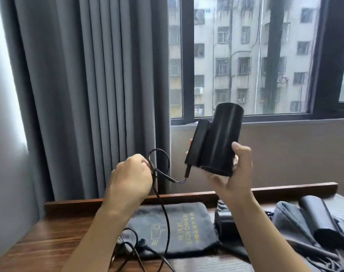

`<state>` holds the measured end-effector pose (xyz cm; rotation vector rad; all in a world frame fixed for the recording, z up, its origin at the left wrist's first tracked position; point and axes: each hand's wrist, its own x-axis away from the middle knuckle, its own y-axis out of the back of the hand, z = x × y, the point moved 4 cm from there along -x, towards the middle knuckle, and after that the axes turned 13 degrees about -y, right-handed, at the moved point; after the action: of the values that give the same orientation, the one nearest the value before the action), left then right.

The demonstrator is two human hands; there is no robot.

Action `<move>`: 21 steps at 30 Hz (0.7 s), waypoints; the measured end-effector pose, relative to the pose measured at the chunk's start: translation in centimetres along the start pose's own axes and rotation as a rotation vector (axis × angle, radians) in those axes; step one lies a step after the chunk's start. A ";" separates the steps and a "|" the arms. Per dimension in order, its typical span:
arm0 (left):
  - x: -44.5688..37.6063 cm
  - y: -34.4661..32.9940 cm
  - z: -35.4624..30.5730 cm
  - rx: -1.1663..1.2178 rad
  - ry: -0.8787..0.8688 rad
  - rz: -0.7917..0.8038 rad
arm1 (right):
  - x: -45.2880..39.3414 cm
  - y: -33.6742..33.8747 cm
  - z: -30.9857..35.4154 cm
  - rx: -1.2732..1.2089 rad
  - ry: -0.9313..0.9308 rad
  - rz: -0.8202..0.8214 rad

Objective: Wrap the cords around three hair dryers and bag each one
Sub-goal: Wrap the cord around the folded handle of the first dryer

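Progress: early by the look of it; no dryer seen bagged, cord not yet wound.
Hair dryer (218, 142): matte black cylinder, folded handle, held above the desk (55, 238) by right hand (233, 173), fingers curled round barrel.
Cord (163, 205): thin, black, looped; pinched by left hand (131, 178), trailing to desk.
Bag (173, 230): flat grey cloth, gold print.
Second dryer (320, 218): atop crumpled grey bag, right.
Third dryer: possibly the dark shape behind the wrist; cannot tell.

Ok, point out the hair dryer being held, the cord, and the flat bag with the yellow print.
hair dryer (222, 142), head view, on the side of its barrel.
cord (165, 213), head view, on the stretch hanging toward the table.
flat bag (167, 214), head view, on plain cloth above the yellow print.
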<state>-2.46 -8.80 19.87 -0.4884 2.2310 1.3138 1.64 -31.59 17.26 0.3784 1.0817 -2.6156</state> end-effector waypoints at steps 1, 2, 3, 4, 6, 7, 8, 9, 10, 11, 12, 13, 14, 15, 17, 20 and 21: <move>0.2 1.1 -0.2 -0.044 -0.004 -0.047 | -0.6 -0.4 -0.2 0.017 -0.016 -0.009; 0.6 2.1 -0.4 -0.100 -0.006 -0.086 | -1.3 -0.8 -0.4 0.025 -0.041 -0.007; 0.9 2.8 -0.4 -0.160 0.003 -0.114 | -1.8 -1.3 -0.7 0.033 -0.066 -0.005; 1.1 3.2 -0.4 -0.221 0.013 -0.123 | -2.3 -1.6 -1.0 0.047 -0.083 0.002; 1.1 3.3 0.0 -0.338 0.037 -0.101 | -2.9 -2.6 -1.8 0.061 -0.114 0.051; 0.9 3.1 0.1 -0.372 0.042 -0.085 | -3.1 -2.9 -2.2 0.066 -0.133 0.087; 0.7 2.9 0.2 -0.376 0.036 -0.080 | -3.4 -3.1 -2.8 0.074 -0.155 0.120; 0.4 2.7 0.3 -0.367 0.013 -0.082 | -3.7 -3.2 -3.3 0.085 -0.176 0.148; 0.1 2.3 0.6 -0.323 -0.019 -0.076 | -4.0 -3.1 -3.8 0.087 -0.192 0.174; -0.2 1.9 0.9 -0.226 -0.046 -0.050 | -4.1 -2.9 -4.2 0.085 -0.203 0.197; -0.6 1.2 1.3 -0.067 -0.071 0.003 | -4.2 -2.8 -4.6 0.088 -0.208 0.217; -0.9 0.3 1.6 0.132 -0.090 0.072 | -4.2 -2.7 -4.9 0.099 -0.207 0.238; -1.1 -0.5 1.6 0.340 -0.101 0.144 | -4.1 -2.7 -5.1 0.109 -0.207 0.261; -1.1 -1.2 1.3 0.527 -0.110 0.200 | -4.1 -2.7 -5.4 0.117 -0.209 0.281; -1.3 -2.4 1.1 0.786 -0.088 0.227 | -4.0 -2.8 -5.8 0.138 -0.223 0.291; -1.8 -3.1 1.3 0.935 -0.097 0.185 | -4.2 -2.4 -6.2 0.235 -0.235 0.245; -1.9 -3.4 1.5 0.961 -0.114 0.191 | -4.3 -2.3 -6.3 0.302 -0.217 0.212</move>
<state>1.32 -9.00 17.97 0.1563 2.5100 0.2119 5.66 -24.87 15.91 0.2478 0.5466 -2.5555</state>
